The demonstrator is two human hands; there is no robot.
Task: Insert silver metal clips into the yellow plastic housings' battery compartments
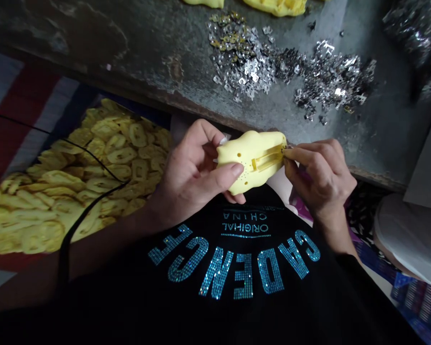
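My left hand (201,167) grips a pale yellow plastic shell (233,146) with a wavy edge, thumb across its face and fingers behind it. The shell is tilted, with a long rectangular recess (269,159), a few larger holes and a cluster of tiny ones facing me. At the recess's right end, my right hand (318,172) is closed in a pinch of thumb and forefinger. A tiny dark metal piece (283,149) shows at those fingertips, mostly hidden. Beyond the shell, small shiny metal contact plates (251,67) lie heaped on the worn metal table (147,62).
A second heap of metal pieces (335,79) lies farther right, near a clear plastic bag (416,33). More yellow shells (278,5) sit at the table's far side. On my left, a striped sack (16,103) holds many yellow shells (118,155); a black cord (89,206) crosses there.
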